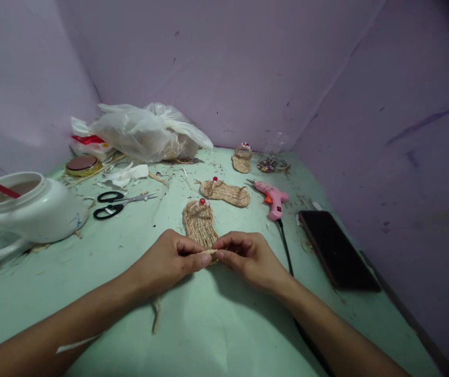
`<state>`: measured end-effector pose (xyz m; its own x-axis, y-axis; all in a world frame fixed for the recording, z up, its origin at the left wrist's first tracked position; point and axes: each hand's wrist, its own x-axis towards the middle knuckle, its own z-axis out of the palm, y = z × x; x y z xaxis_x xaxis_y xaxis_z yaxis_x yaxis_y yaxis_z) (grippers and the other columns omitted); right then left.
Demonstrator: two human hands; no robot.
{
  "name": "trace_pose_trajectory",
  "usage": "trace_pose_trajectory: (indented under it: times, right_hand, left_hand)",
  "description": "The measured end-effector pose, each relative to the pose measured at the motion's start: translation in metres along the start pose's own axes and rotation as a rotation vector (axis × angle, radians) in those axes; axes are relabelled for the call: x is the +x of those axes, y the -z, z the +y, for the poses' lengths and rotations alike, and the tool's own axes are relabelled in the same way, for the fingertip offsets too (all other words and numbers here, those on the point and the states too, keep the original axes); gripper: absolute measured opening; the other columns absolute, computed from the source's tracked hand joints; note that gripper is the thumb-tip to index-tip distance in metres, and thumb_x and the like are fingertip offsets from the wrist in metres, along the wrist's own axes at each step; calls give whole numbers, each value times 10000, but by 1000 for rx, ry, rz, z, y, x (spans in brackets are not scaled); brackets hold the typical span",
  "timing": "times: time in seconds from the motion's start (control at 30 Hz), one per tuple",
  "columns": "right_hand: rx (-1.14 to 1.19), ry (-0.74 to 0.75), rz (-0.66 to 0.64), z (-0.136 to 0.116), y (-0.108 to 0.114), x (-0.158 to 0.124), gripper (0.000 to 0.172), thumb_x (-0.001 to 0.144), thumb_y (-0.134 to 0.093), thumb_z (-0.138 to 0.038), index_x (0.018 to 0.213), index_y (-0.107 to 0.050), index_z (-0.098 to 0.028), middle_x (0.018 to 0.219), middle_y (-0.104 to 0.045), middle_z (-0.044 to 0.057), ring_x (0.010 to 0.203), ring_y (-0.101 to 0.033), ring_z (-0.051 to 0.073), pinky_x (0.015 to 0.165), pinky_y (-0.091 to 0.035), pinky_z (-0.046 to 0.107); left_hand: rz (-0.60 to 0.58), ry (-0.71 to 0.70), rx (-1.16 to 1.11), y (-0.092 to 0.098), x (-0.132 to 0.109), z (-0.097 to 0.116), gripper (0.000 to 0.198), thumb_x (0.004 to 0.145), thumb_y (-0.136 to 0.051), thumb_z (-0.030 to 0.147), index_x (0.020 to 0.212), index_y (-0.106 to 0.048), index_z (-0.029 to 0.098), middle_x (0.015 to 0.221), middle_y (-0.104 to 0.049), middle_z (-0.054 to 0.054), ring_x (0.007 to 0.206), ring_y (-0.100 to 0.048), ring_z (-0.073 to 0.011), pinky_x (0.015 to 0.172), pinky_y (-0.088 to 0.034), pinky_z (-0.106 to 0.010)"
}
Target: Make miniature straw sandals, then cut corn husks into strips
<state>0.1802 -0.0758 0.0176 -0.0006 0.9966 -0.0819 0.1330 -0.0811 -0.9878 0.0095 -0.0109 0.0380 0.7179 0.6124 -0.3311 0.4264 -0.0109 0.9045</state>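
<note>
My left hand and my right hand meet at the middle of the green table. Both pinch a short piece of pale straw rope between thumb and fingers. The rope's loose end trails out below my left wrist. Just behind my fingers lies a small woven straw sandal with a red bead at its toe. Two more straw sandals, one flat and one further back, lie beyond it.
A pink glue gun with a black cord lies right of the sandals, beside a dark phone. Black scissors, a white jar with a red stick, a plastic bag and a tape roll stand at the left.
</note>
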Motion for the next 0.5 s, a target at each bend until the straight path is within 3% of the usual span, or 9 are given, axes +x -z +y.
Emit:
trace_pose_trajectory:
  times: [0.07, 0.2, 0.37, 0.5]
  right_hand:
    - [-52, 75, 24, 3, -2, -2, 95, 702, -643, -239, 751, -658, -159, 678, -656, 16, 599, -571, 107, 571, -450, 228]
    - [-166, 225, 135, 5, -4, -6, 241, 703, -647, -209, 940, -619, -170, 784, -653, 32, 537, -545, 83, 484, -444, 200]
    - [-488, 550, 220, 4, -4, -10, 97, 761, -589, -200, 837, -634, -162, 711, -620, 38, 536, -530, 90, 479, -438, 206]
    - [-643, 626, 199, 4, -6, -13, 123, 766, -534, -155, 827, -640, -143, 649, -611, 34, 494, -514, 86, 449, -411, 198]
  left_hand:
    - [12, -8, 9, -1, -1, 2, 350, 717, -533, 419, 537, -553, 120, 451, -339, 51, 460, -258, -67, 454, -165, -234]
    - [77, 49, -11, -3, -2, 7, 304, 676, -556, 385, 523, -558, 122, 422, -394, 39, 438, -289, -69, 447, -193, -230]
    - [153, 38, 37, -5, -3, 9, 298, 668, -552, 363, 495, -550, 120, 410, -374, 44, 435, -300, -68, 439, -218, -217]
    - [179, -88, 137, -11, -7, 6, 275, 716, -509, 304, 550, -622, 115, 448, -405, 36, 455, -315, -70, 440, -243, -205]
